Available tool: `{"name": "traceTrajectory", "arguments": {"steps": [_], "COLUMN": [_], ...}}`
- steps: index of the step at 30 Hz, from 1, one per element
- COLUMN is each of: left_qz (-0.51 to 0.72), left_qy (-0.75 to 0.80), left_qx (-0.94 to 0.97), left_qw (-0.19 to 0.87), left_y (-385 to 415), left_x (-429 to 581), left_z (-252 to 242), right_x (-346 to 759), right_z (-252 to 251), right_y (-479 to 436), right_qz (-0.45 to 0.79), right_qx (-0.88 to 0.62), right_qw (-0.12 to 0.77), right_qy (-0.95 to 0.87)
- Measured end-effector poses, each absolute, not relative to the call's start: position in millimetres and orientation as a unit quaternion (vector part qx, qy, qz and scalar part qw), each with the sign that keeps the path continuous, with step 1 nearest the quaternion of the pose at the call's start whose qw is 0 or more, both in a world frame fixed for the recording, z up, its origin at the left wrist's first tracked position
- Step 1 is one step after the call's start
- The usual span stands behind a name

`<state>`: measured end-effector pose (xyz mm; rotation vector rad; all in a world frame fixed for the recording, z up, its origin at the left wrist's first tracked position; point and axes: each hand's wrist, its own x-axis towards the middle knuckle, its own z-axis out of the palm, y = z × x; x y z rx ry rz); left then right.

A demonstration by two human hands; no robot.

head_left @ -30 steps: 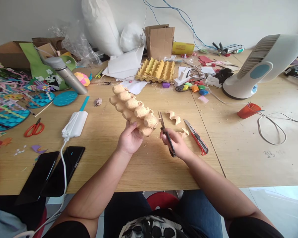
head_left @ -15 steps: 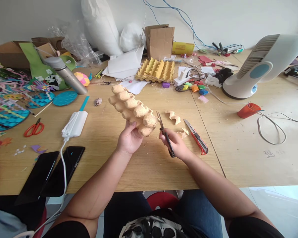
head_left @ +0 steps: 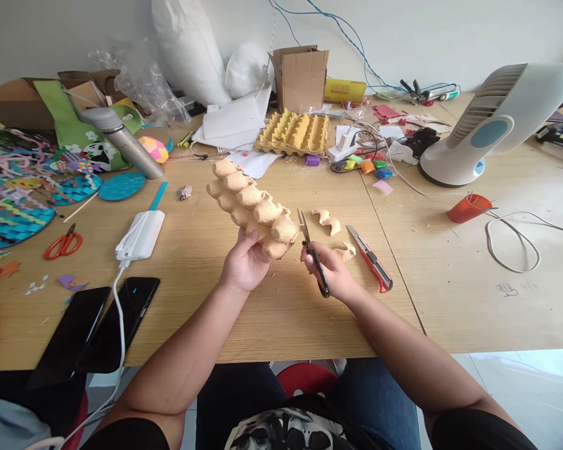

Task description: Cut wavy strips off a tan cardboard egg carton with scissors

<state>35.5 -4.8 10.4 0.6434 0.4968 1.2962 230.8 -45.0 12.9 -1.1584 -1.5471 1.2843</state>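
Note:
My left hand (head_left: 244, 265) grips the near end of a tan egg-carton strip (head_left: 251, 203), holding it above the wooden table (head_left: 272, 312) with its far end pointing away to the left. My right hand (head_left: 333, 272) is closed on black-handled scissors (head_left: 312, 250); the blades point up at the carton's near right corner. Two cut carton scraps (head_left: 327, 220) lie just right of the scissors.
A red utility knife (head_left: 370, 257) lies right of my right hand. A yellow egg tray (head_left: 294, 132), cardboard box (head_left: 301, 75), white fan (head_left: 497, 119) and orange cup (head_left: 468, 207) stand farther off. A power bank (head_left: 141, 234), two phones (head_left: 94, 328) and red scissors (head_left: 63, 244) lie left.
Almost nothing moved; the scissors and the carton shifted only slightly against each other at the carton's near corner.

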Motion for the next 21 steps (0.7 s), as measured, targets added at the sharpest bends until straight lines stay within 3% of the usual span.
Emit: {"name": "traceTrajectory", "arguments": {"steps": [21], "left_qz": [0.584], "left_qy": [0.243], "left_qx": [0.291], "left_qw": [0.718], "left_y": [-7.2], "left_x": [36.7], "left_z": [15.1], "right_x": [230.2], "right_z": [12.0], "right_y": [-46.0], "right_qz": [0.514], "right_qx": [-0.454], "right_qw": [0.402], "right_qy": [-0.607]}}
